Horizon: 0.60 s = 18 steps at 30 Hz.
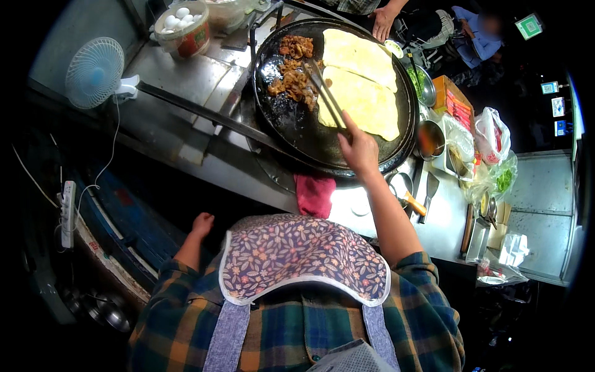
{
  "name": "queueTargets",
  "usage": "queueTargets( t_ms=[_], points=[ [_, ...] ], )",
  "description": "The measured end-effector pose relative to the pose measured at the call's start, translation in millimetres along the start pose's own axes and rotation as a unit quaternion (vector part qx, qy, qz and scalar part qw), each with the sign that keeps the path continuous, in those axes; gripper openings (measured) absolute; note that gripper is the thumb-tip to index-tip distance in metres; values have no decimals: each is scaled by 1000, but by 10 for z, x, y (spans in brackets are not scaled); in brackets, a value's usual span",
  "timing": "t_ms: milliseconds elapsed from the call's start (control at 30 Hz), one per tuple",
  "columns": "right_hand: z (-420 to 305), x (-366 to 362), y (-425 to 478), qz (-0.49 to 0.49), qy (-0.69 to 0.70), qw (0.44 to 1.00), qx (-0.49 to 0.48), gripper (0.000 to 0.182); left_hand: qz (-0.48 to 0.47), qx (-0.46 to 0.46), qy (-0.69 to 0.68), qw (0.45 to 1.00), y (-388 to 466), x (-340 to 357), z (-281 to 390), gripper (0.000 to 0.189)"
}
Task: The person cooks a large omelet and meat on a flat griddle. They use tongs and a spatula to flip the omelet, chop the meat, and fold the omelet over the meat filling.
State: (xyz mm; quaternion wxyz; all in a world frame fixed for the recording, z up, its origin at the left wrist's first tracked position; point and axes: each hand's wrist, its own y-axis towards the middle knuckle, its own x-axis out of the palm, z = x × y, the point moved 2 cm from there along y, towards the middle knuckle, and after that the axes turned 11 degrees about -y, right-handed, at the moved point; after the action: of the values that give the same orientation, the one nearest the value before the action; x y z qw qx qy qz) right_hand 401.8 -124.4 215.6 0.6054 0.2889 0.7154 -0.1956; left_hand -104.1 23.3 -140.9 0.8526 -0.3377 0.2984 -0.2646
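Note:
My right hand [359, 148] grips a pair of metal tongs [331, 103] over a round black griddle [297, 139]. The tips of the tongs reach the browned meat pieces [293, 76] heaped on the griddle's left half. Two pale yellow flatbreads lie side by side on the right half: the far one [355, 56] and the near one [365, 104], which the tongs partly cross. Away from the griddle, my left hand [203, 225] hangs low at my left side, fingers curled; whether it holds anything is hard to see.
A pink cloth [314, 193] hangs at the griddle's near edge. Left are a bucket of eggs [195, 39] and a small fan [95, 69]. Right are a sauce pot [430, 139], a spatula [430, 193] and a bowl of greens [425, 90]. Another person's hand [384, 21] is beyond the griddle.

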Motion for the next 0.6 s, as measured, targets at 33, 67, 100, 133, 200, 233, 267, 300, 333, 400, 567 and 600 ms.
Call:
queueTargets(
  t_ms=[33, 67, 100, 133, 200, 233, 267, 300, 333, 400, 567, 600],
  points=[
    [-20, 5, 108, 13, -5, 1000, -6, 62, 6, -7, 7, 1000, -17, -13, -49, 31],
    [-45, 1, 213, 25, -11, 1000, -12, 62, 8, -15, 22, 1000, -66, -48, -53, 31],
    [-67, -1, 324, 37, -18, 999, -19, 62, 8, -26, 28, 999, -90, -57, -39, 31],
    [-88, 47, 450, 44, -37, 998, -30, 61, 9, -37, 36, 999, -111, -100, -54, 31],
    [-74, 181, 675, 42, -82, 995, -32, 60, 12, -54, 19, 998, -143, -129, -52, 31],
    [-48, 289, 775, 31, -105, 994, -24, 59, 9, -58, 0, 998, -166, -115, 3, 31],
    [-54, 313, 831, 25, -108, 994, -17, 59, 8, -64, -20, 998, -196, -96, 50, 31],
    [-53, 335, 877, 19, -111, 994, -9, 58, 6, -69, -39, 997, -227, -81, 99, 30],
    [-79, 304, 895, 14, -92, 996, -2, 58, 9, -48, -55, 997, -241, -57, 96, 30],
    [-54, 224, 839, -5, -48, 999, 19, 58, 18, -32, -78, 996, -270, -29, 81, 30],
    [141, 81, 334, -34, -71, 996, 42, 62, 16, -34, -55, 998, -336, 151, 29, 28],
    [157, 126, 261, -34, -101, 994, 22, 63, 9, -36, -27, 999, -340, 166, 10, 28]
  ],
)
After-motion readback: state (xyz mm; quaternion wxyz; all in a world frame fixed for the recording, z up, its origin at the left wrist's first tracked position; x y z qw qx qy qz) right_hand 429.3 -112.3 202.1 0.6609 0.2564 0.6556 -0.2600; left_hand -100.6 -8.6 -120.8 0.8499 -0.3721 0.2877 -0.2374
